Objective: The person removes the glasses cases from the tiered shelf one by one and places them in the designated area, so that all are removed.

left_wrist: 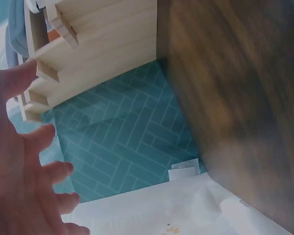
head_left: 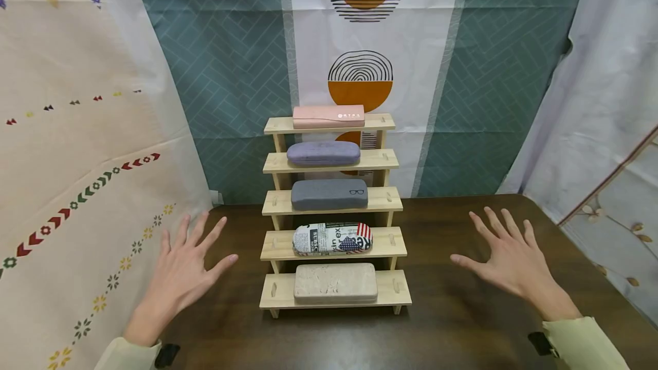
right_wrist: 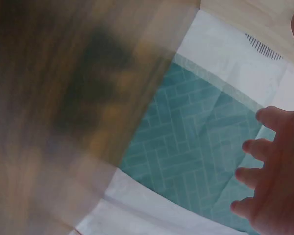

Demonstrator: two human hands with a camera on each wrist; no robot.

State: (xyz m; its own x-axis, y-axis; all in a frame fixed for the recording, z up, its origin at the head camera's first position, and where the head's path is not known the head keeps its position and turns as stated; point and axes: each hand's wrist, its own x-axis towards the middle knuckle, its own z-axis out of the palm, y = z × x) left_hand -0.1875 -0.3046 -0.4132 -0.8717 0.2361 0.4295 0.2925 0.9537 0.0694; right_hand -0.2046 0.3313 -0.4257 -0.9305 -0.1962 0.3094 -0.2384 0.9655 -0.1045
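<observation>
Holding left hand (head_left: 181,272) between eight and nine o'clock of the wooden stand (head_left: 386,291), right hand (head_left: 511,261) between three and four, with both grips spread wide, empty. Find on it, twelve to six: pink case (head_left: 326,118), purple case (head_left: 324,153), grey case (head_left: 326,194), printed case (head_left: 333,240), beige case (head_left: 336,283). Looks like a ready step; probably calls next for reaching inward.

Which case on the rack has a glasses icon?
The grey-blue case on the middle shelf: it alone shows a dark glasses outline, near its right end.
</observation>
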